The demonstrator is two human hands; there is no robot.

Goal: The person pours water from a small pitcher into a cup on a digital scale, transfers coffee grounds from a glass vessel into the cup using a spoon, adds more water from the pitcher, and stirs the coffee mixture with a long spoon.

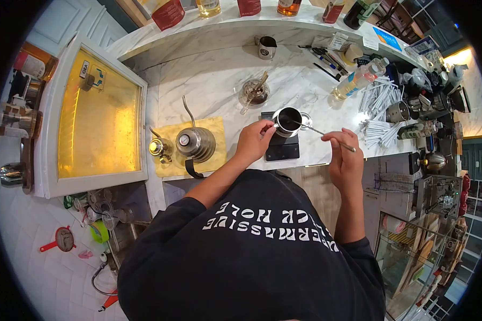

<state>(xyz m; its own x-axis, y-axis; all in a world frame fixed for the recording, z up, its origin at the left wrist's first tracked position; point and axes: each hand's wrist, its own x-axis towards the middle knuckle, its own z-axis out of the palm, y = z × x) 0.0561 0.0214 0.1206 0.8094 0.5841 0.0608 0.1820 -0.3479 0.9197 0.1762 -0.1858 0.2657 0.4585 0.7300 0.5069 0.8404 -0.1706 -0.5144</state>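
My left hand (254, 140) is closed, with its fingertips pinching the side handle of a small silvery cup (287, 132). The inside of the cup looks dark. It sits at the far part of a black scale (283, 152). My right hand (341, 160) grips a long thin metal spoon (317, 130), whose far end reaches into the cup; the tip is hidden inside. A shiny round metal piece (307, 121) shows just right of the cup. Beyond it stands a glass vessel (254, 95) with dark contents and a wooden stick.
A gooseneck kettle (198, 144) and a small metal pot (160, 148) stand on a yellow cloth (215, 128) at left. Further back is a pitcher (266, 49). A clear bottle (359, 80) and wrapped straws (381, 101) are at right. A glass-door cabinet (99, 115) stands left.
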